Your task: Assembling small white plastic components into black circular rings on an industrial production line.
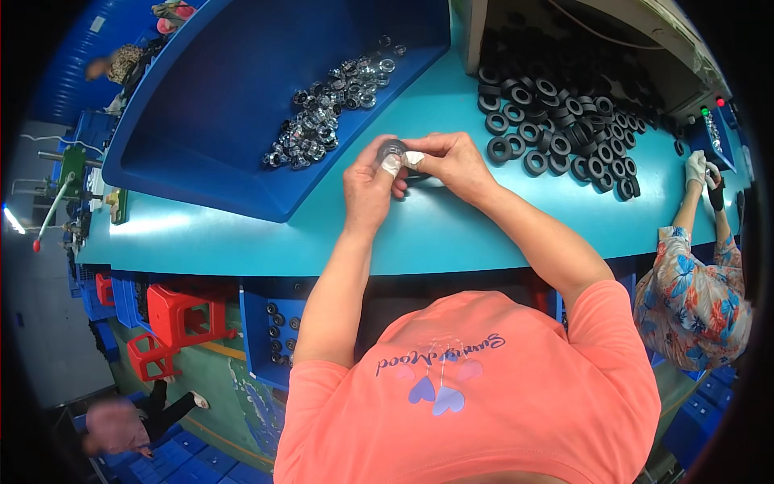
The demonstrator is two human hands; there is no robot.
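My left hand [368,184] and my right hand [461,165] meet over the front of the turquoise table, beside the blue bin's near edge. Both are closed around a small black tyre [393,148], with my thumbs pressed on it. White tape wraps each thumb tip. Something shiny seems to sit in the tyre's middle, though my fingers cover much of it. A dark shape under my right fingers is too hidden to name. Clear and silver wheel hubs [310,133] lie heaped in the bin to the left, and loose black tyres [556,129] are piled at the right.
The large blue bin [218,181] takes up the table's left side. At far right, a co-worker in a flowered top [689,298] handles something by a small blue box [716,145]. Red stools [181,315] and a blue crate of wheels [262,355] stand below the table [451,242].
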